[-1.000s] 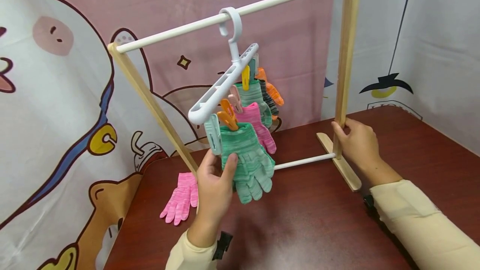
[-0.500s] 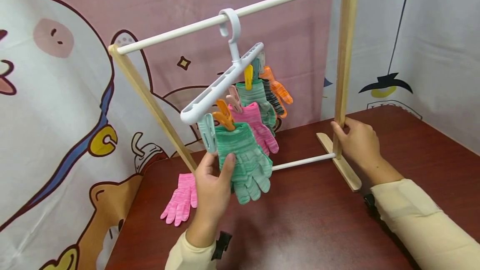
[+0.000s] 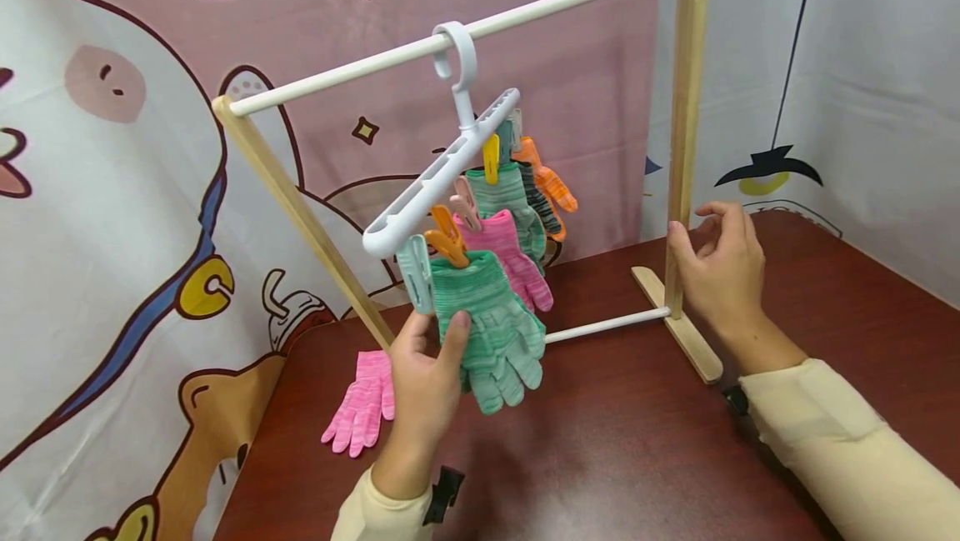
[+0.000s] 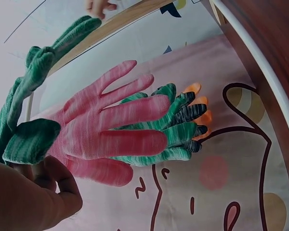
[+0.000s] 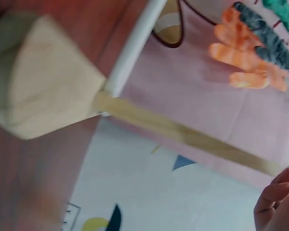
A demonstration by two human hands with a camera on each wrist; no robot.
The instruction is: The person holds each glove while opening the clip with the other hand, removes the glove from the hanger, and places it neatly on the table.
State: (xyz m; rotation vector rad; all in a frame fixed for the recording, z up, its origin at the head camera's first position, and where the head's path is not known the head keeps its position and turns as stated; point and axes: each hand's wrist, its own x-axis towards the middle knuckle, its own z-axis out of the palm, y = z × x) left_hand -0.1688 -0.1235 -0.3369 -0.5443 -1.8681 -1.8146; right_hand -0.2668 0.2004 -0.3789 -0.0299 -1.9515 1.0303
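We see the clearest change at our right hand [image 3: 723,270]: half a second ago its fingers were wrapped on the rack's right wooden post [image 3: 684,107], and now they have lifted away, bent loosely and held apart from the wood, with only the thumb at the post; whether it still touches, we cannot tell for certain. The rack stands upright without that grip, so we judge that steadying matters less now and that this hand is becoming free for the pegging work. Our left hand [image 3: 426,387] has hardly altered: the thumb presses the front of the green glove [image 3: 491,308] and the fingers lie behind it, so the knit is pinched between them. That glove hangs above the worktop [image 3: 570,458] at the near end of the white hanger [image 3: 468,132], an orange peg [image 3: 448,242] at its cuff and a pale blue peg [image 3: 417,276] just beside it; we cannot tell whether the blue one bites. Behind it hang a pink glove [image 3: 510,253], another green one [image 3: 506,191], a black-grey one and an orange one [image 3: 551,187]. A loose pink glove [image 3: 360,408] lies near the worktop's left edge, apparently left to peg.
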